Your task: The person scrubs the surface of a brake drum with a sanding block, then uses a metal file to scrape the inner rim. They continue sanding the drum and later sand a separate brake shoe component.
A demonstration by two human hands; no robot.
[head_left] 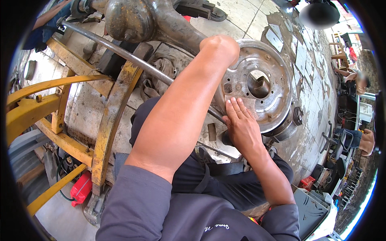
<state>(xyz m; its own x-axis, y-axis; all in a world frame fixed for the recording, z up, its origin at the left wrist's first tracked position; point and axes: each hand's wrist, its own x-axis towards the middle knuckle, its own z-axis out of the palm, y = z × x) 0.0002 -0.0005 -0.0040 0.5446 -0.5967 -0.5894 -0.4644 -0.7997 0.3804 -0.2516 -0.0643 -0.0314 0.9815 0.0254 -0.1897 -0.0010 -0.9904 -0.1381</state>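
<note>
A round metal brake backing plate (275,72) stands in front of me, with bolt holes and a large centre opening. My right hand (243,128) lies on its lower left face, fingers stretched flat. Beside and under those fingers is a thin tan patch (250,105) like sandpaper; I cannot tell whether it is loose. My left arm reaches across to the plate's upper left edge. There my left hand (225,45) bends away at the wrist, its fingers hidden. Behind the arm runs a rusty axle housing (177,30) with a bulging round centre.
A long steel bar (120,52) slants behind my left arm. At left stands a yellow metal frame (116,100), with a red container (81,188) below. Broken tiles (301,56) cover the floor at right. A grey cabinet (309,211) stands lower right; other people are further off.
</note>
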